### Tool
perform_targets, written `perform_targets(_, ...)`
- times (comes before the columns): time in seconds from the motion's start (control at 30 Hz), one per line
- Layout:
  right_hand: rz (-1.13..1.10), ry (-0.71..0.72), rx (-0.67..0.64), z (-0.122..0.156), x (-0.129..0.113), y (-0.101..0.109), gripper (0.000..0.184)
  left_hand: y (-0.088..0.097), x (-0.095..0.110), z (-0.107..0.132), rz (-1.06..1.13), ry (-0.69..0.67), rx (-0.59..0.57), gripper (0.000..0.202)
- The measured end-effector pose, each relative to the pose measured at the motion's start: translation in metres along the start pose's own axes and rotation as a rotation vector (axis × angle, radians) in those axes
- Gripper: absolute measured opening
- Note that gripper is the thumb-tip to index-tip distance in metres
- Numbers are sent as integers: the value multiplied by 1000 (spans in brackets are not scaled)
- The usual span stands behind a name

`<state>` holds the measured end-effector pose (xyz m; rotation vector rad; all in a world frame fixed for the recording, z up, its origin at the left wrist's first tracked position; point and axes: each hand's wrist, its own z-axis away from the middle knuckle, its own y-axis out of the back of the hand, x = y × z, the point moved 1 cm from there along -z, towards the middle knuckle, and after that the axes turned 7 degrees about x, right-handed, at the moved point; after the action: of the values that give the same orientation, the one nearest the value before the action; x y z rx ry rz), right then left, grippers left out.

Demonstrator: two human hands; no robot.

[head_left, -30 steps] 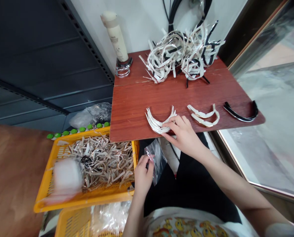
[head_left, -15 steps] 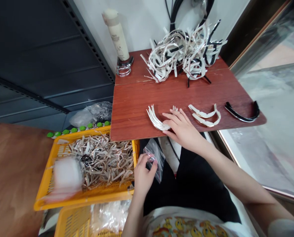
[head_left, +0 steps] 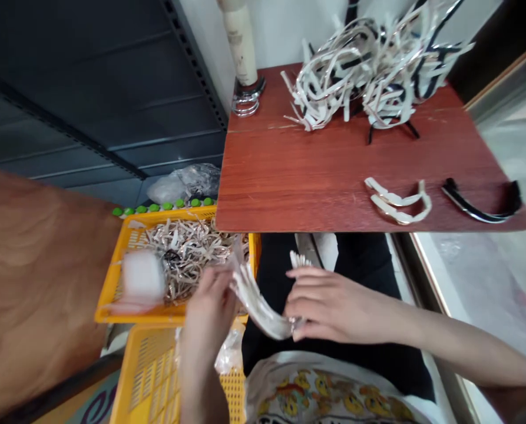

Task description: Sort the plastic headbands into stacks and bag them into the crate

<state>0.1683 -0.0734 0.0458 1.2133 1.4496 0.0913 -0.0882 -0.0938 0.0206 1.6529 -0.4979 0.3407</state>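
A bundle of curved whitish strips [head_left: 263,315] with a shiny finish hangs over my lap, just off the table's front edge. My right hand [head_left: 328,303] is closed around its right part. To the left, my left hand [head_left: 212,303], blurred by motion, pinches a clear plastic bag [head_left: 237,254] at the bundle's left end. How far the strips sit inside the bag I cannot tell. On the red-brown table [head_left: 289,176] lie two pale curved strips [head_left: 399,209] and a black curved piece [head_left: 483,206] farther right.
A tangled heap of white and black strips [head_left: 351,76] covers the table's back. A pale bottle [head_left: 241,44] stands at the back left by metal rings [head_left: 245,106]. Lower left, a yellow basket [head_left: 108,294] holds many strips and a white block-like pack [head_left: 143,277]; another yellow basket [head_left: 145,377] sits nearer.
My right hand has lifted the strip bundle off the table and brought it over my lap. My left hand has moved left with the bag, up to the bundle's end. The view has shifted.
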Motion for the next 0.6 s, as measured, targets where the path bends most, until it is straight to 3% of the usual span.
perform_targets(0.07,-137,19,-106,3,3,-23,23,-41,-2,-1,134,3,-263,24)
perform_targets(0.1,-181,1,-140,5,9,-34,24,-64,-5,-1,167,-2,-326,27)
perform_targets(0.17,-220,-83,-168,12,29,-56,23,-103,-13,0,223,-13,-384,34)
perform_targets(0.23,-206,-199,-175,23,52,-71,21,-126,-24,4,281,-22,-405,41)
perform_targets(0.3,-163,-289,-179,37,71,-80,19,-134,-35,8,330,-22,-415,47)
perform_targets(0.43,-44,-358,-259,57,87,-84,13,-126,-48,12,340,29,-380,50)
perform_targets(0.6,79,-359,-324,50,83,-83,10,-113,-27,21,268,53,-297,60)
